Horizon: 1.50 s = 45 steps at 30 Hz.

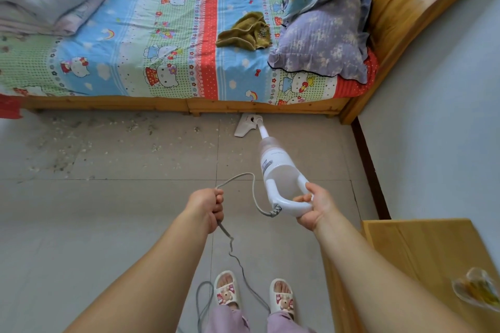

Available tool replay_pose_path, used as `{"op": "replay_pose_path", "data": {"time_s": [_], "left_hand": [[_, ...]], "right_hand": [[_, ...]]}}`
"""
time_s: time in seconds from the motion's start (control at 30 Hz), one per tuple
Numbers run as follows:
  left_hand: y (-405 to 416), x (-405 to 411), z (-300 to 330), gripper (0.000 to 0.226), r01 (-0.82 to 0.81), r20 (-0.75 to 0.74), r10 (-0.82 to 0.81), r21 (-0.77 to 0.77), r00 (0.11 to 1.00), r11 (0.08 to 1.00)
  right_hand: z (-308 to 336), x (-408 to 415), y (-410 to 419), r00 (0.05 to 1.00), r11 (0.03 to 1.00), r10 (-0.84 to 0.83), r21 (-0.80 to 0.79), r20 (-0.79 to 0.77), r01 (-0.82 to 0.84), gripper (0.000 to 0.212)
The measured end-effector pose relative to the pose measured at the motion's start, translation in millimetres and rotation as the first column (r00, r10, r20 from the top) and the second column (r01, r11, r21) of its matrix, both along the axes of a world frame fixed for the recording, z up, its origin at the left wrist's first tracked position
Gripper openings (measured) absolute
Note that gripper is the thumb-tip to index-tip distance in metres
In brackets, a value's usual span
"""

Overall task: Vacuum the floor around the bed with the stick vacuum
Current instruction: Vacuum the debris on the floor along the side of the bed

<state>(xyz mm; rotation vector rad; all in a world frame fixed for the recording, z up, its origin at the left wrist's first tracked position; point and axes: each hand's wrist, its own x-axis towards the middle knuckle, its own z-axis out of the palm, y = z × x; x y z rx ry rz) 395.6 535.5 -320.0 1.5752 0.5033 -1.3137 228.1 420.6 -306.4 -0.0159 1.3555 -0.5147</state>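
The stick vacuum point(278, 167) stands slanted on the tiled floor point(108, 224), its white floor head point(245, 126) right against the wooden bed frame point(108, 103), near the headboard end. The right hand point(313, 207) is wrapped around the loop handle point(290, 207) at the top of the body, thumb over the bar. The left hand point(209, 204) is closed on the grey power cord point(243, 178), holding a slack loop clear of the floor; the rest of the cord trails down between the slippers point(226, 290). Debris point(70, 143), pale flecks and grit, lies along the bed edge to the left of the floor head, so most of the strip looks undone. Handling judgement: the body is rigid plastic, probably light enough for one hand, weight concentrated at the motor and dust cup just below the handle. The loop handle is the proper grip point; the tube is thin and smooth, a poor hold. The cord is limp, likely to snag underfoot or under the head, hence worth keeping lifted. A wooden tabletop point(422, 251) sits close on the right, limiting swing there.
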Motion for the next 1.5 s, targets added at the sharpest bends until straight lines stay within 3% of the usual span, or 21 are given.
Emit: {"op": "replay_pose_path", "data": {"time_s": [0.3, 0.57, 0.8, 0.9, 1.03, 1.23, 1.33, 1.5], "left_hand": [[-4, 2, -1, 0.029, -0.037, -0.005, 0.036, -0.006, 0.999, 0.999], [-2, 13, -4, 0.03, -0.088, 0.006, 0.088, 0.014, 0.996, 0.996], [6, 26, -6, 0.03, -0.115, 0.012, 0.115, 0.039, 0.993, 0.993], [10, 31, -7, 0.03, -0.119, 0.018, 0.119, 0.044, 0.993, 0.992], [17, 36, -7, 0.033, -0.111, 0.015, 0.111, 0.037, 0.994, 0.993], [37, 47, -9, 0.032, -0.128, -0.003, 0.128, 0.035, 0.992, 0.991], [46, 51, -9, 0.028, -0.131, -0.003, 0.132, 0.036, 0.991, 0.991], [51, 44, -6, 0.027, -0.145, -0.004, 0.145, 0.014, 0.989, 0.989]], "right_hand": [[-9, -7, 21, 0.982, 0.986, -0.146, 0.094, 0.123, 0.135, 0.024], [-18, 25, 26, 0.976, 0.984, -0.152, 0.12, 0.159, 0.134, 0.013], [-25, 64, 28, 0.965, 0.979, -0.18, 0.131, 0.189, 0.157, 0.017], [-30, 76, 38, 0.981, 0.989, -0.106, 0.119, 0.164, 0.087, 0.02], [-40, 84, 53, 0.988, 0.973, 0.148, 0.17, 0.048, -0.154, 0.022], [-42, 100, 61, 0.88, 0.886, 0.454, 0.172, -0.139, -0.43, 0.016], [-41, 103, 60, 0.885, 0.884, 0.454, 0.178, -0.105, -0.433, 0.021], [-35, 93, 70, 0.935, 0.894, 0.334, 0.276, 0.117, -0.353, 0.027]]}}
